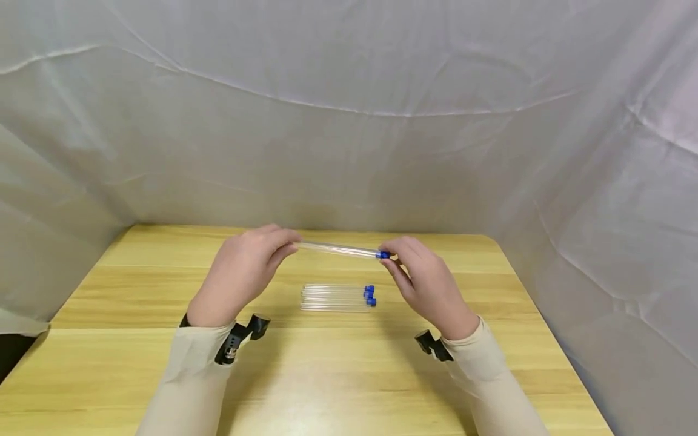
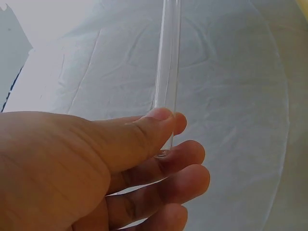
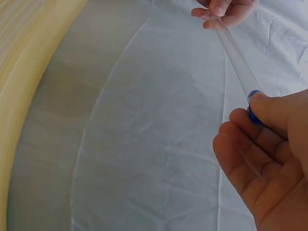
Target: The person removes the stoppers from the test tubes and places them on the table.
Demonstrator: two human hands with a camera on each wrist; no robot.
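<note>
Near, at frame centre, three capped spare tubes (image 1: 337, 298) lie on the table (image 1: 136, 284). Above them, left hand (image 1: 243, 270) pinches the clear tube (image 1: 338, 249) by its closed end; right hand (image 1: 428, 280) pinches its blue cap (image 1: 384, 255). The tube looks light, rigid, slippery, and fragile: grip the ends.

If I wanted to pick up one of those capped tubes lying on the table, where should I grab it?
Probably by the blue caps' end, coming from the right. The spare tubes lie flat, side by side, caps pointing right, so the clear bodies are hard to separate. The right hand pinches the held tube by its cap.
</note>
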